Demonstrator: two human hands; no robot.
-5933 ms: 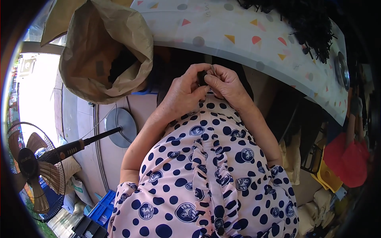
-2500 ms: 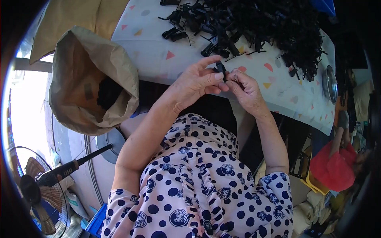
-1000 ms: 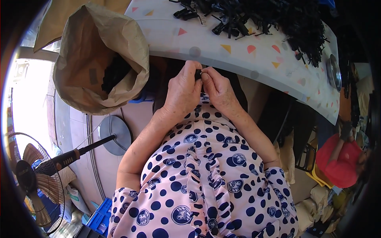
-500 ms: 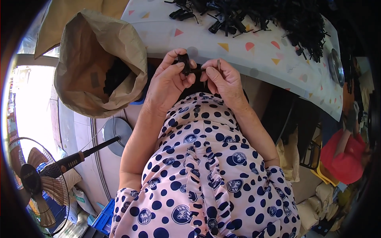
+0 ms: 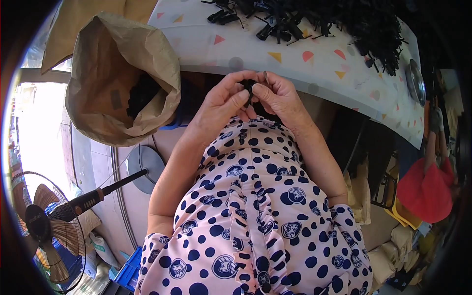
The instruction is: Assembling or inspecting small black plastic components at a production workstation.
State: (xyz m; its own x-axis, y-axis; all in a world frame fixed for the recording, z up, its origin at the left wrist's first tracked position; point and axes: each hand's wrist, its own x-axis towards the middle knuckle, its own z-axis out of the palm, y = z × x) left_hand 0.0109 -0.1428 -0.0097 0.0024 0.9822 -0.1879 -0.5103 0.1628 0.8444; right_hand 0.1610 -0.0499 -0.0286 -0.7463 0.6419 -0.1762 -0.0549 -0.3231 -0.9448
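In front of my waist, just off the table's near edge, both hands meet at a small black plastic part (image 5: 249, 88). My left hand (image 5: 220, 102) is closed, with thumb and fingers pinching that part from the left. My right hand (image 5: 279, 101) is closed too, its thumb pressed against the part's right side. A thin, flat greyish strip (image 5: 266, 76), perhaps a small blade, sticks up out of the right fingers; its kind is not clear. My fingers cover most of the black part.
A heap of similar black parts (image 5: 314, 19) covers the far side of the table (image 5: 236, 49). At its right edge sits a metal bowl (image 5: 417, 82). An open brown paper bag (image 5: 167, 64) with black pieces inside stands left. A fan (image 5: 42, 221) is lower left, a person in red (image 5: 427, 191) right.
My hands have come together: the left moved right with the black part and turned, so it now sits between both thumbs. The person at the right has shifted slightly.
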